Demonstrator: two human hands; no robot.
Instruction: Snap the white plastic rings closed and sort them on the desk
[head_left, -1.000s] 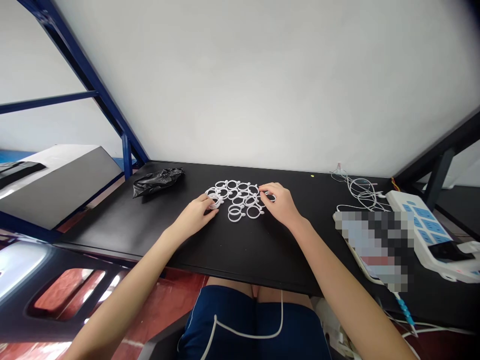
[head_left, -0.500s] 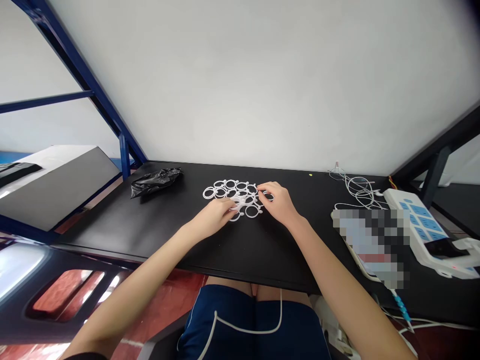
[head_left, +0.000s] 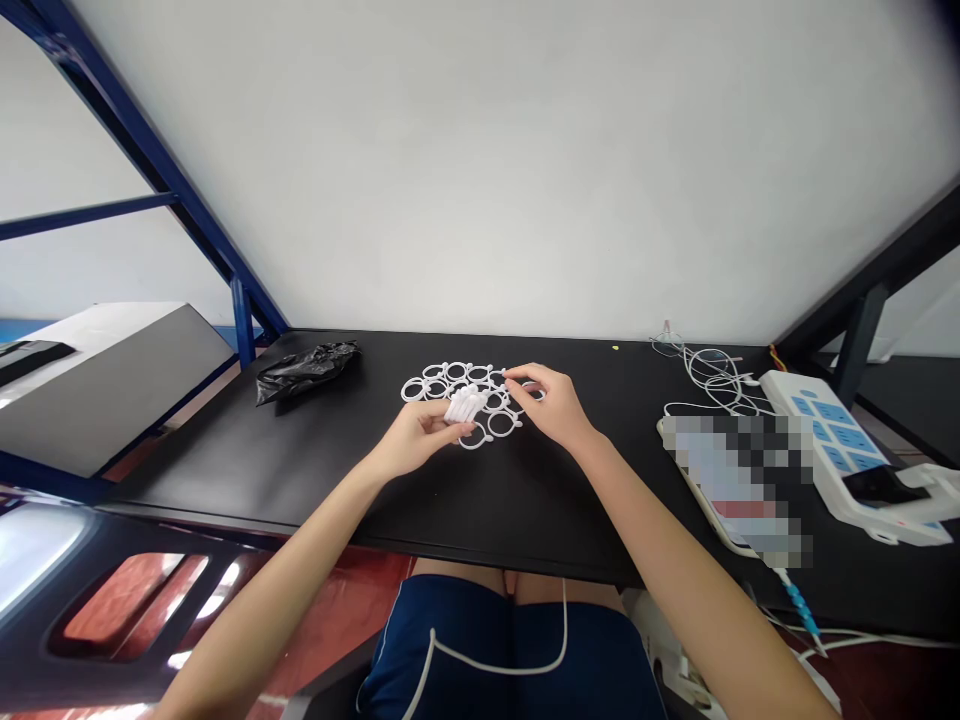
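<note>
Several white plastic rings (head_left: pixel 474 447), each with a small knob, lie spread in a loose cluster on the black tabletop (head_left: pixel 442 510). My left hand (head_left: pixel 409 438) is closed on a stack of such rings (head_left: pixel 463 404), held tilted over the near left part of the cluster. At the cluster's right side is my right hand (head_left: pixel 556 408), thumb and forefinger pinched together at a ring's edge. Its palm partly covers another ring (head_left: pixel 534 384). Whether that pinched ring is lifted off the table I cannot tell.
A crumpled black plastic bag (head_left: pixel 307 372) lies at the left. To the right are a phone (head_left: pixel 727 490), partly blurred out, tangled white cables (head_left: pixel 712 380) and a white power strip (head_left: pixel 855 455). The pale wall (head_left: pixel 480 180) rises behind the table.
My left hand has turned and drawn slightly left, so the ring stack now shows tilted between its thumb and fingers. My right hand has shifted slightly left. The view has moved a little.
</note>
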